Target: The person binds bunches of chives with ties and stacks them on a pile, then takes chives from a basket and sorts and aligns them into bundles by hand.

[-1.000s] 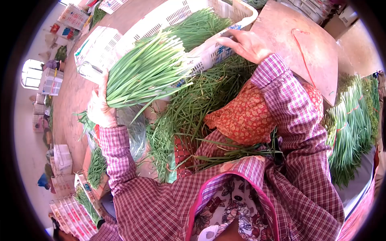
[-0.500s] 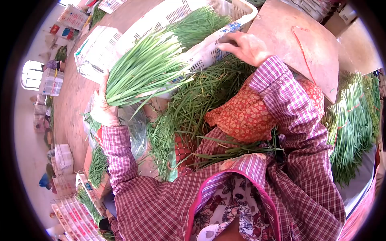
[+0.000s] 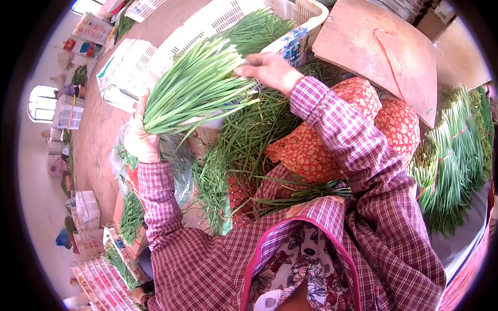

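My left hand point(image 3: 141, 137) is wrapped round the leafy end of a bunch of garlic chives point(image 3: 194, 90), which fans out up and to the right. At the bunch's pale stem ends is my right hand point(image 3: 272, 71), its thumb and fingertips closed on the outer stems. Behind the bunch, more garlic chives point(image 3: 259, 33) lie in a white plastic crate point(image 3: 314, 26). Loose green leaves point(image 3: 249, 127) are heaped below my hands, and some cut blades point(image 3: 295, 194) rest on my lap by a red flowered cloth point(image 3: 306, 150).
A board point(image 3: 358, 39) with a red string point(image 3: 389, 62) on it lies at upper right. Tied chive bundles point(image 3: 451, 160) stand at the right. Another white crate point(image 3: 124, 72) is at upper left. Further crates point(image 3: 101, 277) line the left, with part of another person at lower left.
My right hand has moved left and down from beside the crate to the pale stem ends. My left hand still holds the bunch, shifted slightly right.
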A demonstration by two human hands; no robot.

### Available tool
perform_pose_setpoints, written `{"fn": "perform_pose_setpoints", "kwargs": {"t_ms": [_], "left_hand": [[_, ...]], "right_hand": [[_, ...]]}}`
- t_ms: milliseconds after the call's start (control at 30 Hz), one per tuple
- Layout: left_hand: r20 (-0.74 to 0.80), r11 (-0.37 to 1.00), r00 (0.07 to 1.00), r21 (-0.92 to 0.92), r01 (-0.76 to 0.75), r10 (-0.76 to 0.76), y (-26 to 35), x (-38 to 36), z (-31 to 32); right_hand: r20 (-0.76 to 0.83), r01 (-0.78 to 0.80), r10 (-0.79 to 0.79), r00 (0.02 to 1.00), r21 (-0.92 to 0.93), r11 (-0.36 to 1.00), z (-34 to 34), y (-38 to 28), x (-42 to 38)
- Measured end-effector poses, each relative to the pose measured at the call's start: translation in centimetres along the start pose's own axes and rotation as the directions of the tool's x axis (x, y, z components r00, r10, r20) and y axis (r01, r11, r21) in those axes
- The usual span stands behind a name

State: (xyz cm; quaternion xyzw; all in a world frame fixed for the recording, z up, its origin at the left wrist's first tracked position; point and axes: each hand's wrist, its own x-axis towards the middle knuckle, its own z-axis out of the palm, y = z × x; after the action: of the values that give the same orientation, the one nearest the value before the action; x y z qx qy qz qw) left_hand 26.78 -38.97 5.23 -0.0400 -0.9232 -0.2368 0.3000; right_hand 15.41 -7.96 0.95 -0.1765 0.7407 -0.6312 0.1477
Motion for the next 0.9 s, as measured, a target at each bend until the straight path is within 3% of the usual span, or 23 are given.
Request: {"fn": "perform_pose_setpoints", "kwargs": {"t_ms": [33, 100, 133, 167, 233, 267, 300, 333, 367, 400, 433, 500, 567, 600, 667, 700, 767, 800, 833, 867, 900], "left_hand": [[-0.031, 0.993, 0.999, -0.104, -0.047, 0.044, -0.9, 0.1, 0.5], [-0.066, 0.975, 0.995, -0.203, -0.093, 0.081, -2.6, -0.4, 0.8], [0.001, 0.796, 0.993, -0.598, 0.092, -0.114, -3.5, -0.7, 0.8], [0.049, 0.718, 0.981, -0.675, 0.170, -0.186, -5.0, -1.4, 0.8], [0.143, 0.518, 0.934, -0.800, 0.304, -0.326, -7.9, -2.6, 0.7], [0.205, 0.419, 0.916, -0.839, 0.346, -0.345, -8.2, -2.8, 0.9], [0.192, 0.578, 0.927, -0.736, 0.353, -0.321, -8.4, -3.0, 1.0], [0.180, 0.721, 0.938, -0.602, 0.344, -0.298, -8.6, -3.2, 1.2], [0.166, 0.833, 0.947, -0.451, 0.320, -0.274, -8.2, -3.3, 1.3], [0.220, 0.642, 0.912, -0.653, 0.402, -0.347, -8.1, -3.1, 1.5], [0.248, 0.559, 0.898, -0.713, 0.423, -0.363, -7.9, -3.1, 1.7], [0.305, 0.375, 0.867, -0.808, 0.455, -0.395, -7.5, -3.1, 2.0], [0.335, 0.333, 0.850, -0.812, 0.480, -0.407, -7.3, -2.9, 2.1], [0.345, 0.319, 0.844, -0.813, 0.488, -0.411, -7.3, -2.9, 2.2], [0.432, 0.135, 0.791, -0.837, 0.530, -0.434, -6.9, -2.8, 2.1], [0.460, 0.072, 0.772, -0.838, 0.540, -0.438, -6.5, -2.7, 2.0], [0.591, -0.030, 0.726, -0.782, 0.623, -0.352, -5.4, -3.0, 1.8], [0.591, -0.031, 0.725, -0.782, 0.622, -0.353, -4.6, -3.3, 1.8], [0.608, 0.297, 0.746, -0.685, 0.665, -0.271, -3.5, -3.9, 1.7], [0.643, 0.596, 0.742, -0.526, 0.607, -0.189, -2.5, -4.4, 1.7], [0.643, 0.595, 0.743, -0.528, 0.606, -0.186, -1.5, -4.6, 1.6]], "right_hand": [[0.001, -0.002, 0.002, 1.000, -0.001, 1.000, -0.9, -0.2, -0.1], [-0.221, -0.095, 0.034, 0.975, -0.269, 0.958, -3.7, -0.6, -0.7], [-0.229, -0.107, 0.039, 0.973, -0.288, 0.952, -5.7, 0.5, -0.4], [-0.234, -0.116, 0.043, 0.971, -0.308, 0.944, -7.6, 1.6, -0.2], [-0.235, -0.233, 0.091, 0.968, -0.698, 0.677, -10.1, -0.9, -1.9], [-0.230, -0.218, 0.043, 0.972, -0.819, 0.531, -10.6, -1.6, -2.4], [-0.216, -0.200, -0.004, 0.976, -0.909, 0.366, -10.7, -2.1, -2.7], [-0.172, -0.072, -0.180, 0.969, -0.885, 0.459, -10.4, -1.7, -2.9], [-0.101, 0.062, -0.327, 0.940, -0.890, 0.452, -9.2, -2.5, -3.4], [-0.031, 0.193, -0.467, 0.884, -0.885, 0.424, -7.6, -3.5, -3.4], [0.032, 0.357, -0.585, 0.810, -0.819, 0.449, -6.3, -3.6, -2.8], [0.153, 0.544, -0.664, 0.732, -0.718, 0.435, -3.7, -5.0, -2.7], [0.257, 0.658, -0.724, 0.640, -0.669, 0.344, -2.3, -5.1, -2.2], [0.257, 0.659, -0.724, 0.640, -0.669, 0.344, -1.7, -5.1, -1.9], [0.353, 0.724, -0.763, 0.541, -0.657, 0.210, -1.2, -5.0, -1.5], [0.353, 0.724, -0.763, 0.541, -0.657, 0.210, -1.3, -4.9, -1.5], [0.259, 0.626, -0.638, 0.725, -0.634, 0.454, -1.8, -4.6, -1.1], [0.179, 0.587, -0.626, 0.759, -0.605, 0.539, -2.3, -4.5, -0.6], [0.112, 0.575, -0.670, 0.734, -0.626, 0.526, -3.4, -4.4, -0.2], [0.040, 0.529, -0.673, 0.739, -0.653, 0.543, -4.6, -4.3, -0.1], [-0.033, 0.480, -0.675, 0.737, -0.678, 0.557, -6.1, -4.1, 0.0]]}}
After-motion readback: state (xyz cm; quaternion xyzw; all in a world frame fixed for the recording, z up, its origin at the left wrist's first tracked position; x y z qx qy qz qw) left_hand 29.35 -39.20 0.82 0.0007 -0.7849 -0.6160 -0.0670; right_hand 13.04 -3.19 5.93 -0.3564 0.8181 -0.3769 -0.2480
